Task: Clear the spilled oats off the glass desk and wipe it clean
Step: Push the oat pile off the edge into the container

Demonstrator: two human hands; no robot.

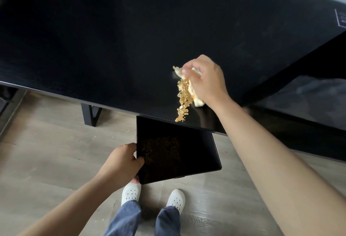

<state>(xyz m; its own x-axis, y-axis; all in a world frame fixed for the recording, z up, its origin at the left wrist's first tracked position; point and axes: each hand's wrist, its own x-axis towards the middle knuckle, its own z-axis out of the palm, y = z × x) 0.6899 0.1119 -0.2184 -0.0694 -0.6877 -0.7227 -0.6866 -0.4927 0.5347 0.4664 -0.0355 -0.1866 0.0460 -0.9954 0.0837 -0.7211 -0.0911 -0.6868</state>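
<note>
A streak of golden oats [183, 98] lies on the black glass desk [112, 44], running down toward its front edge. My right hand [206, 80] grips a crumpled pale yellow cloth [197, 102] right beside the oats, on their right. My left hand [121, 162] holds the left side of a flat black tray [196, 147] just below the desk's front edge, under the end of the streak. Oats lie on the tray [159, 151].
A second dark surface [303, 97] adjoins the desk at the right. A black desk leg [91, 114] stands on the pale wood floor [46, 151], where a few stray oats lie. My white shoes [131, 192] are below the tray.
</note>
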